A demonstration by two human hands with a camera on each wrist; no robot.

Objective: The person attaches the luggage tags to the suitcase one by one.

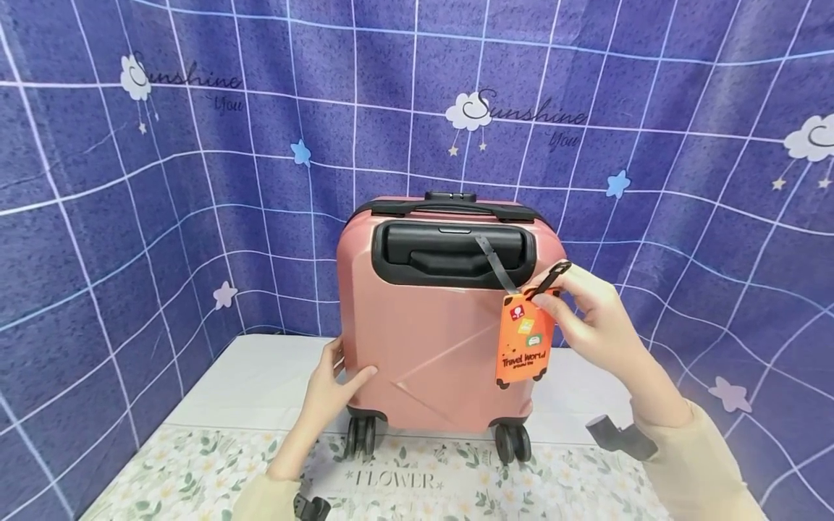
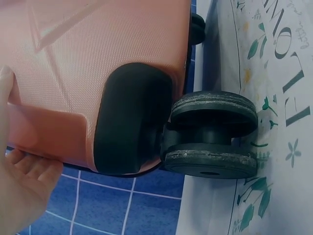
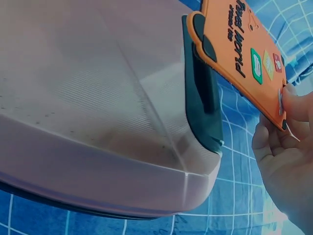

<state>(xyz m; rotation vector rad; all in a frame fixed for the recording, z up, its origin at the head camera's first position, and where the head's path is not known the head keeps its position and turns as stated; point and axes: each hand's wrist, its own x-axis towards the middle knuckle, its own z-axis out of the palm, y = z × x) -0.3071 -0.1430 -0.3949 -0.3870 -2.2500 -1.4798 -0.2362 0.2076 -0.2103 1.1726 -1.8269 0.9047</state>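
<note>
A pink hard-shell suitcase (image 1: 430,347) stands upright on its black wheels, with its recessed black handle panel facing me. My left hand (image 1: 332,383) holds its lower left side, the thumb on the front face and the fingers round the side. The left wrist view shows that hand (image 2: 27,181) beside a black corner guard and a double wheel (image 2: 210,134). At the upper right of the suitcase, my right hand (image 1: 580,307) pinches the top corner of an orange luggage tag (image 1: 523,340). A grey strap (image 1: 496,264) runs from the tag to the handle panel, and a black buckle strap (image 1: 550,281) crosses the fingers.
The suitcase's wheels rest on a white cloth with a flower print (image 1: 208,463) and the word FLOWER. Behind and on both sides hangs a blue-purple grid curtain (image 1: 260,188) with clouds and stars. A black top carry handle (image 1: 449,208) and a lock (image 1: 449,196) sit on the suitcase.
</note>
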